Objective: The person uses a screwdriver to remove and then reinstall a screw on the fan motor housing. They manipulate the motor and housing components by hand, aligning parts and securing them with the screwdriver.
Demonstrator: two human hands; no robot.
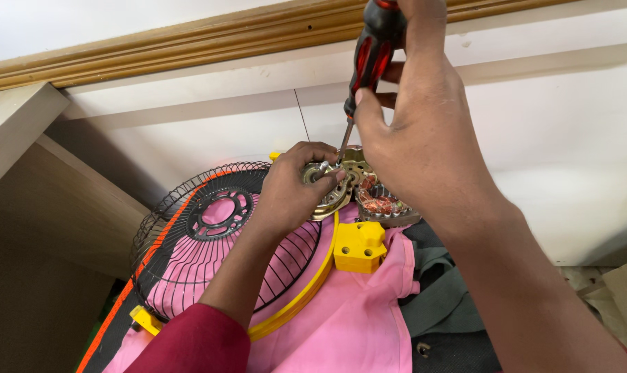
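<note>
My right hand (424, 131) grips a red-and-black screwdriver (370, 52) held nearly upright, its thin shaft reaching down to a small electric fan motor (372, 197) with copper windings and a brass-coloured metal end plate. My left hand (296, 183) holds that end plate from the left, fingers wrapped over its rim beside the screwdriver tip. The motor sits above a yellow plastic bracket (358, 245).
A black wire fan guard (210, 228) with a yellow rim (306, 290) lies on pink cloth (348, 324). Dark green fabric (438, 297) lies to the right. A white wall with wooden moulding (189, 41) is behind; a wooden board (58, 207) stands at left.
</note>
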